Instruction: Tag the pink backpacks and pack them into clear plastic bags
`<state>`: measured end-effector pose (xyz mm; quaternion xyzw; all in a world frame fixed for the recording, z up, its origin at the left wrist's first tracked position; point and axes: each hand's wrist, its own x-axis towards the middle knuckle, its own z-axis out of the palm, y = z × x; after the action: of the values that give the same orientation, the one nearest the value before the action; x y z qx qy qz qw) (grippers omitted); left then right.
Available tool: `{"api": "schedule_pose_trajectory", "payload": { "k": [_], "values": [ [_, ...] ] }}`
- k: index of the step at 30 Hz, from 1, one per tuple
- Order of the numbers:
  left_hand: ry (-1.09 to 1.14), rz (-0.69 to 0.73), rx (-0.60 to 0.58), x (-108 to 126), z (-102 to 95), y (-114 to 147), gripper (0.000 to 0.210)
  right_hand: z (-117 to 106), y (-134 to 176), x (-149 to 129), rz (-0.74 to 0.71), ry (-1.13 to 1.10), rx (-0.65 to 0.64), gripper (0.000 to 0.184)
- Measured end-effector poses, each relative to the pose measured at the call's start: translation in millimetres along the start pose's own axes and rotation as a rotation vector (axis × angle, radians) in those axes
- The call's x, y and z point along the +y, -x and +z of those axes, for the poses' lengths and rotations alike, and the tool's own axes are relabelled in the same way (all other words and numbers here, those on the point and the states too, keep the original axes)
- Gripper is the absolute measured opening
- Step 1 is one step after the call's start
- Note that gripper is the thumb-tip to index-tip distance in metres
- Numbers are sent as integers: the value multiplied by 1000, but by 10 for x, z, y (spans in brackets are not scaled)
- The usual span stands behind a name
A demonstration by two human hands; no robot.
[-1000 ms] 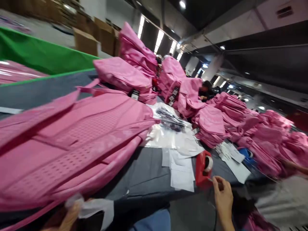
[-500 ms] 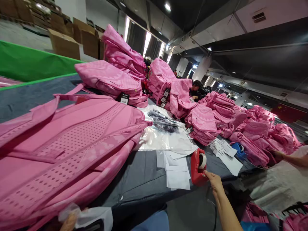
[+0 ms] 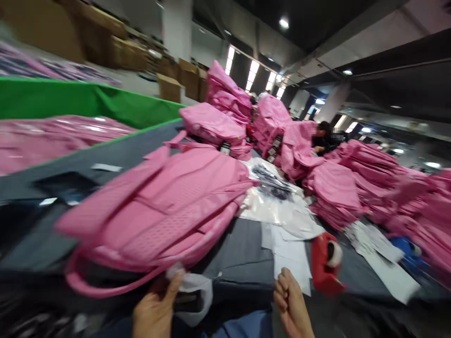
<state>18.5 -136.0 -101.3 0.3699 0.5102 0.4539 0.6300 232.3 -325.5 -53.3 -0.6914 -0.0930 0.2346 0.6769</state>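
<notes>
My left hand [image 3: 155,305] is closed, thumb uppermost, on a thin whitish translucent wrap [image 3: 202,286] with something dark inside it. It is at the near edge of the table, close to the loop of a pink backpack [image 3: 183,202] that lies with its straps and padded back facing up. My right hand [image 3: 291,300] is closed with fingers curled, in front of some white paper sheets [image 3: 291,258]; what it may pinch is too small to make out. To its right stands a red tape dispenser [image 3: 322,263] with a white roll, apart from the hand.
A clear plastic bag of dark items [image 3: 278,197] lies beyond the papers. Stacked pink backpacks [image 3: 334,192] line the far side, some tagged. A blue tape dispenser [image 3: 407,251] and white slips [image 3: 375,249] are at right. A green-edged bin [image 3: 134,103] borders the left; another person [image 3: 322,134] is behind.
My right hand has left the red tape dispenser and moved left in front of the papers. My left hand has come further into view with the wrap. The view has swung left.
</notes>
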Motion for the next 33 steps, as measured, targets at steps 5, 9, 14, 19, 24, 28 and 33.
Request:
{"api": "schedule_pose_trajectory", "payload": {
  "k": [5, 9, 14, 19, 24, 28, 33],
  "values": [
    [144, 16, -66, 121, 50, 42, 67, 1195, 260, -325, -324, 350, -877, 40],
    [192, 76, -127, 85, 98, 5, 68, 1760, 161, -526, -924, 715, -1011, 34],
    [227, 112, -150, 1, 106, -9, 64, 1985, 84, -503, -1557, 926, -747, 41],
    [159, 153, -227, -14, 18, 7, 61, 2032, 181, -453, -1669, 992, -552, 40],
    [242, 35, -167, 77, 1, 41, 62, 1945, 134, -396, -1605, 1026, -556, 40],
    [363, -27, -246, 178, 5, 76, 56, 1836, 30, -183, -1215, 899, -684, 34],
    [367, -12, -321, 218, -63, 57, 49, 1920, 44, 52, -567, 456, -868, 35]
  ]
}}
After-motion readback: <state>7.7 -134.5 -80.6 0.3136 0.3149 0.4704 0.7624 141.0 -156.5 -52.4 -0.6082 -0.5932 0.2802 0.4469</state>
